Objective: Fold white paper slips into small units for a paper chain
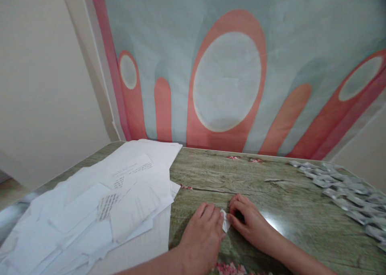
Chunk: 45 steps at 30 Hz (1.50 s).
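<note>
Between my two hands, low on the wood-patterned table (208, 170), lies a small folded piece of white paper (225, 222). My left hand (202, 230) presses on its left side with the fingers curled together. From the right, my right hand (249, 219) pinches the paper's edge between thumb and fingers. Part of the paper is hidden under my left fingers, so its full shape cannot be made out.
A spread pile of white paper sheets (81, 210), some printed, covers the table's left side. Rows of small folded paper pieces (346, 194) lie along the right edge. Behind the table hangs a grey-green backdrop (177, 33) with red-orange shapes.
</note>
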### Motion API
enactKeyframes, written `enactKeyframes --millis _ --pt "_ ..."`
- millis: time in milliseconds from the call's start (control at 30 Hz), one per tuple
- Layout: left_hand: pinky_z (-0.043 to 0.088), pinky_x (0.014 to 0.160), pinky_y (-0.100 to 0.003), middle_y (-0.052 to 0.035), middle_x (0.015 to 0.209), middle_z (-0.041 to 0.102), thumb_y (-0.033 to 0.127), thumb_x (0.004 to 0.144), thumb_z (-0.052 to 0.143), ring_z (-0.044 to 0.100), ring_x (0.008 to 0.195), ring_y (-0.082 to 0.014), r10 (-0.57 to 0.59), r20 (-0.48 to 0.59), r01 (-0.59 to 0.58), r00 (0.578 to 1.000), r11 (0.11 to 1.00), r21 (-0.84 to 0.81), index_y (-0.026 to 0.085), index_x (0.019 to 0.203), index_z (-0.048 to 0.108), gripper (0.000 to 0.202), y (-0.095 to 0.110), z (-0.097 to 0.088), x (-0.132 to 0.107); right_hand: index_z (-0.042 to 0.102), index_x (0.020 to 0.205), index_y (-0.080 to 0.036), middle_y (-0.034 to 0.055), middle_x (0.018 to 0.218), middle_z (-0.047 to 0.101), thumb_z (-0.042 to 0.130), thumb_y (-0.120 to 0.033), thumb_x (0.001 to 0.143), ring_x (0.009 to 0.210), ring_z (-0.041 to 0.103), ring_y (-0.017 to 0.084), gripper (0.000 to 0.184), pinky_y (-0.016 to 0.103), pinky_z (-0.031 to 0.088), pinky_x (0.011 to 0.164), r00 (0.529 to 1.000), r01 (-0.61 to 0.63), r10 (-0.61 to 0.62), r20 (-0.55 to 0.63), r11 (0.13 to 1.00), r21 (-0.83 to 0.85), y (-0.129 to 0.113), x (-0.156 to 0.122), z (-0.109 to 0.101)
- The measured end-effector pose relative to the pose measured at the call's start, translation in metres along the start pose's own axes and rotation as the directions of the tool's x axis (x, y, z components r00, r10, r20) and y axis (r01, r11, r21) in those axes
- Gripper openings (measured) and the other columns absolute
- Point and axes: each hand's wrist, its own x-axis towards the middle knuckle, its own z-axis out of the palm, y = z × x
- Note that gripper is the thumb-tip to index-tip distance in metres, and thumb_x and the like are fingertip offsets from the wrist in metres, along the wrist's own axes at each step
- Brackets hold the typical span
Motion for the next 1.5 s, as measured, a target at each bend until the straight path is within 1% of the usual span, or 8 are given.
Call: enactKeyframes --millis 433,733,867,1033,1167,1267,1400,1500 --pt "0.03 0.094 -0.043 -0.0126 0.112 0.059 0.032 0.09 0.047 0.049 0.105 -0.0286 -0.087 0.027 0.085 0.996 0.995 0.051 0.013 0.123 0.052 0.038 0.006 0.0 -0.005 0.05 0.07 -0.021 0.0037 0.081 0.054 0.053 -0.015 0.079 0.08 0.05 0.019 0.011 0.033 0.041 0.071 1.0 -0.011 0.011 0.01 0.999 -0.034 -0.002 -0.001 0.0" --pt "0.03 0.095 -0.04 -0.012 0.11 0.062 0.024 0.087 0.051 0.049 0.104 -0.0269 -0.047 -0.035 0.051 0.998 0.99 0.128 0.011 0.107 0.064 0.027 0.009 0.0 -0.007 0.049 0.071 -0.021 0.0036 0.082 0.054 0.053 -0.016 0.08 0.08 0.05 0.019 0.011 0.033 0.04 0.071 1.0 -0.016 0.017 0.014 0.999 -0.042 -0.002 -0.002 0.0" --pt "0.032 0.093 -0.041 -0.0119 0.105 0.063 0.025 0.086 0.051 0.05 0.101 -0.0273 -0.023 -0.001 0.023 1.0 0.989 0.146 0.011 0.106 0.065 0.027 0.009 -0.004 -0.007 0.049 0.07 -0.021 0.0034 0.082 0.054 0.053 -0.015 0.079 0.08 0.05 0.019 0.012 0.032 0.04 0.072 1.0 -0.015 0.015 -0.005 0.999 -0.052 -0.002 -0.002 0.001" --pt "0.031 0.095 -0.041 -0.0137 0.113 0.061 0.026 0.09 0.046 0.047 0.109 -0.0272 -0.026 0.094 0.01 0.995 0.985 0.173 0.009 0.112 0.062 0.032 0.009 -0.009 -0.01 0.05 0.072 -0.021 0.0032 0.082 0.054 0.054 -0.017 0.08 0.08 0.05 0.019 0.01 0.032 0.04 0.071 1.0 -0.022 0.022 0.001 0.998 -0.059 -0.003 -0.004 0.001" --pt "0.035 0.092 -0.042 -0.0161 0.116 0.058 0.027 0.089 0.045 0.049 0.109 -0.0284 -0.04 0.174 0.027 0.984 0.997 0.079 0.007 0.115 0.059 0.035 0.003 -0.018 -0.009 0.051 0.073 -0.021 0.0031 0.083 0.053 0.054 -0.018 0.08 0.08 0.05 0.019 0.008 0.032 0.039 0.071 1.0 -0.028 0.028 0.001 0.998 -0.062 -0.002 -0.004 0.002" --pt "0.041 0.083 -0.037 -0.0106 0.103 0.063 0.026 0.084 0.052 0.056 0.095 -0.025 -0.055 0.268 0.077 0.962 0.994 -0.072 0.014 0.101 0.064 0.024 -0.01 -0.031 -0.003 0.051 0.073 -0.021 0.0033 0.084 0.053 0.055 -0.018 0.08 0.08 0.05 0.019 0.009 0.033 0.04 0.072 1.0 -0.025 0.024 -0.006 0.998 -0.064 -0.001 -0.004 0.003" --pt "0.042 0.079 -0.034 -0.0044 0.089 0.065 0.02 0.081 0.056 0.059 0.086 -0.0218 -0.109 0.298 0.17 0.948 0.967 -0.189 0.02 0.086 0.066 0.011 -0.026 -0.046 0.006 0.051 0.072 -0.021 0.0035 0.084 0.054 0.055 -0.018 0.08 0.081 0.05 0.02 0.009 0.033 0.04 0.072 1.0 -0.013 0.013 -0.01 0.999 -0.053 0.001 -0.005 0.005" --pt "0.043 0.078 -0.032 -0.0021 0.087 0.065 0.021 0.08 0.059 0.059 0.085 -0.0209 -0.142 0.262 0.206 0.955 0.949 -0.239 0.022 0.082 0.066 0.008 -0.03 -0.044 0.008 0.051 0.073 -0.021 0.0034 0.084 0.054 0.055 -0.018 0.08 0.082 0.05 0.02 0.009 0.033 0.04 0.073 1.0 -0.01 0.009 -0.023 0.999 -0.045 0.001 -0.005 0.005"
